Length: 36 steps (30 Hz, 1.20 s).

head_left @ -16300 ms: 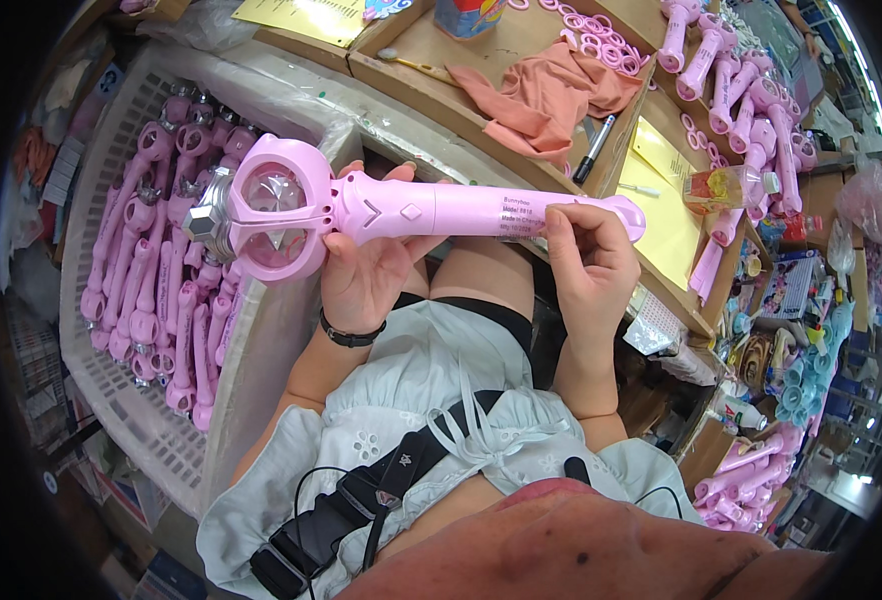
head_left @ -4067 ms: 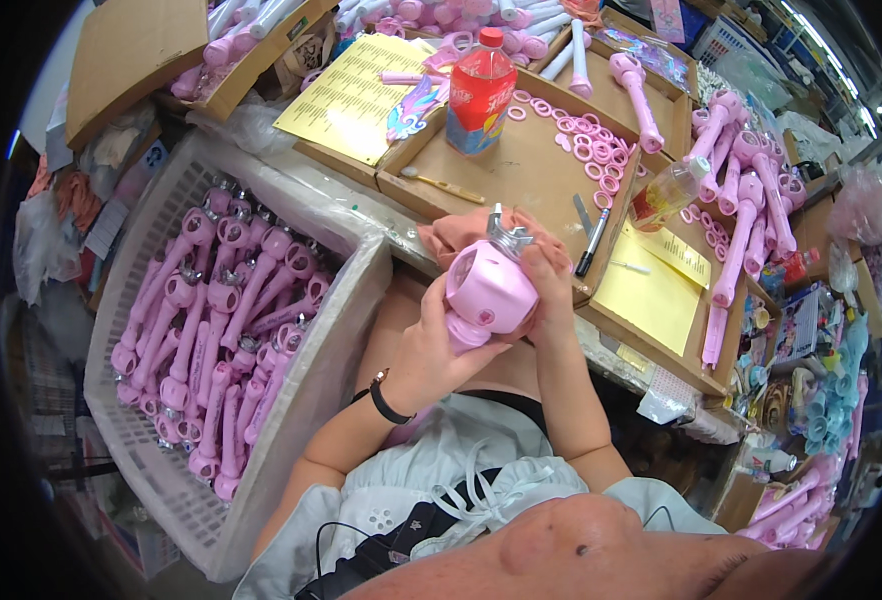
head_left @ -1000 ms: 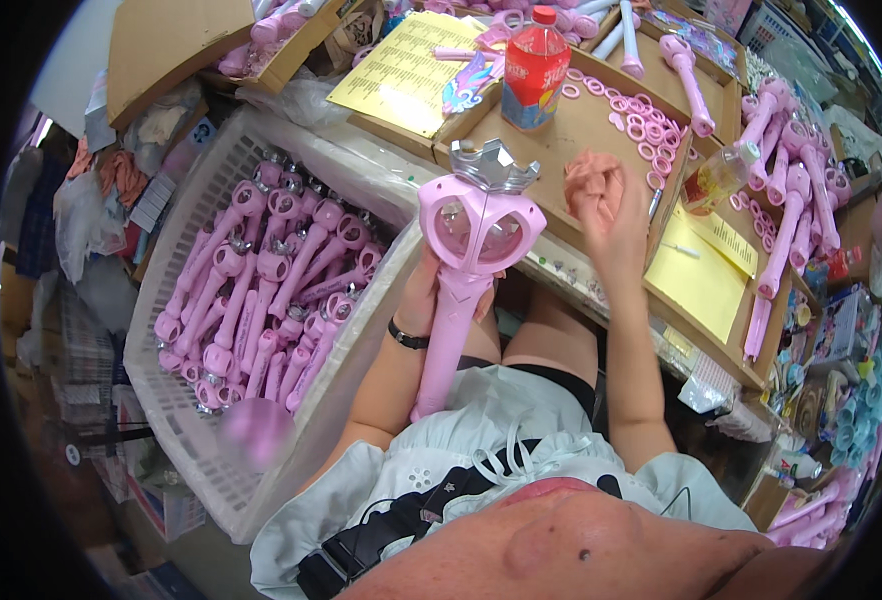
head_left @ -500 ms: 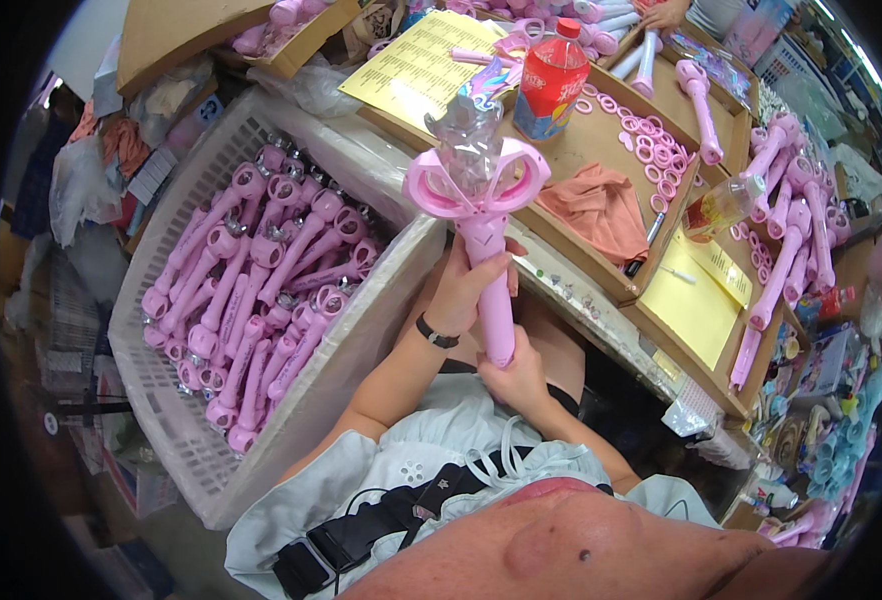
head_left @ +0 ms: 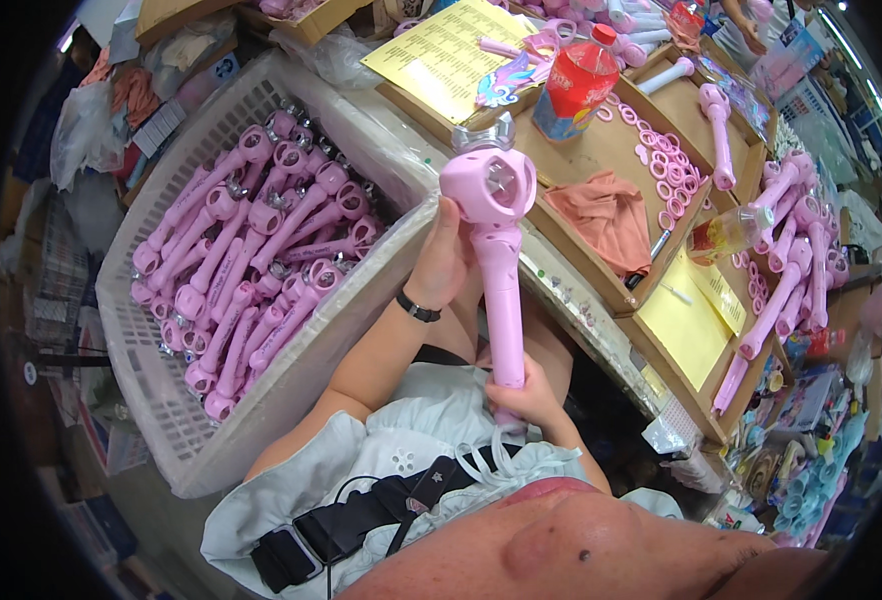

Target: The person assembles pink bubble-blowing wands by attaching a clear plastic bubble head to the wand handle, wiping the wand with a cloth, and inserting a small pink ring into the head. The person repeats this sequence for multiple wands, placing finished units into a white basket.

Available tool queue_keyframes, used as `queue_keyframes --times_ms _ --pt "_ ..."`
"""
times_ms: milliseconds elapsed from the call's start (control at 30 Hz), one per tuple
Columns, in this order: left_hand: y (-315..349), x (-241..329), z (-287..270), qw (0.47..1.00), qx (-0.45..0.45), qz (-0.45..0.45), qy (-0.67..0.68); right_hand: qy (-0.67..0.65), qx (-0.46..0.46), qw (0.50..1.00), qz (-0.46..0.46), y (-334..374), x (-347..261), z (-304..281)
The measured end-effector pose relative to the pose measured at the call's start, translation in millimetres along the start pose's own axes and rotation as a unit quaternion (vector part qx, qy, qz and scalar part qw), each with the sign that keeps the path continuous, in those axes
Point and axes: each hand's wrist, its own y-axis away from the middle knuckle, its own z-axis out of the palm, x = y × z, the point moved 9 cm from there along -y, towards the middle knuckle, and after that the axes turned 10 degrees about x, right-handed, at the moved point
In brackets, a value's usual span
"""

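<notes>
A pink toy wand (head_left: 504, 300) stands nearly upright in front of me, with a silver crown-shaped tip (head_left: 483, 136) and a clear faceted piece showing inside its round pink head (head_left: 487, 187). My left hand (head_left: 445, 258) is closed against the left side of the head and neck, its thumb pressed under the head and the other fingers mostly hidden behind. Around the lower handle wrap the fingers of my right hand (head_left: 529, 393). To the left, a white plastic basket (head_left: 161, 165) is heaped with similar pink wands (head_left: 226, 265) with silver tips.
On the cardboard-covered table at the right are a red-capped bottle (head_left: 576, 85), an orange cloth (head_left: 599, 220), pink rings (head_left: 666, 170), a yellow-liquid bottle (head_left: 726, 235) and yellow sheets (head_left: 686, 320). More pink wands (head_left: 796, 250) pile at its right edge. Another person's hand (head_left: 751, 35) shows at the far side.
The wand's pink head, spread in two halves before, is now closed around the clear piece. My left hand has moved up to the head; my right hand is slightly lower on the handle.
</notes>
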Motion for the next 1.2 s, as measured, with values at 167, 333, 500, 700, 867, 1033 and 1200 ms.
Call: queue_keyframes --times_ms 167,333,500,700,867,1033,1200 --pt "-2 31 -9 0.965 0.05 0.15 -0.209 -0.157 -0.116 0.976 0.099 11 8 2" --pt "1 31 -9 0.961 0.031 0.14 -0.235 -0.289 -0.184 0.933 0.113 16 14 11" --pt "8 17 4 0.993 -0.077 0.053 0.073 -0.417 -0.295 0.853 0.111 25 -7 24" --pt "-1 43 -22 0.946 0.121 0.207 -0.218 0.08 0.063 0.994 -0.035 -1 -27 -22" --pt "12 56 -4 0.918 0.094 0.275 -0.271 0.334 0.2 0.918 -0.076 8 -55 -22" --pt "9 54 -12 0.926 0.116 0.23 -0.277 0.359 0.197 0.91 -0.067 9 -54 -15" --pt "10 53 -20 0.924 0.115 0.238 -0.277 0.335 0.186 0.92 -0.082 9 -49 -16"
